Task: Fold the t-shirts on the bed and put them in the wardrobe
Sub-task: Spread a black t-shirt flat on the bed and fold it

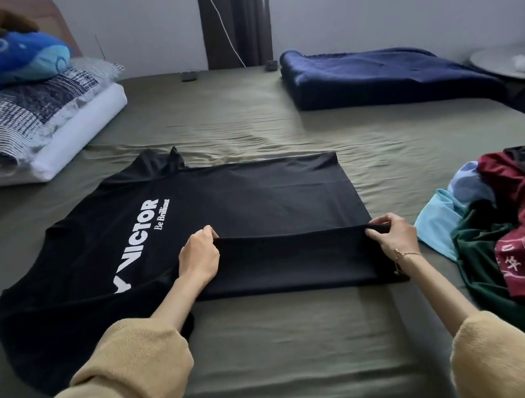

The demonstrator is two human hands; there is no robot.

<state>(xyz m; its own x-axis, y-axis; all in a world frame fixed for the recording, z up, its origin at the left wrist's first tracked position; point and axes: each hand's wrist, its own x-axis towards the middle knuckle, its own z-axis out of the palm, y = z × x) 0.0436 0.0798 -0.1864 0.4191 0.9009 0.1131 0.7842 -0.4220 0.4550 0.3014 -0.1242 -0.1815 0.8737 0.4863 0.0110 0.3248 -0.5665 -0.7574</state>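
Note:
A black t-shirt (254, 199) with white "VICTOR" lettering lies spread on the olive green bed (288, 353), collar to the left. Its near long edge is folded over toward the middle. My left hand (199, 255) pinches that folded edge at mid-shirt. My right hand (391, 233) pinches the same edge at the hem end on the right. A heap of unfolded t-shirts (514, 235) in dark red, dark green, light blue and black lies at the bed's right side. No wardrobe is in view.
A folded navy blanket (381, 77) lies at the far right of the bed. Stacked pillows (33, 126) with a blue plush toy (6, 61) sit at the far left. A small round table (514, 62) stands beyond the right edge. Two small dark objects lie by the far wall.

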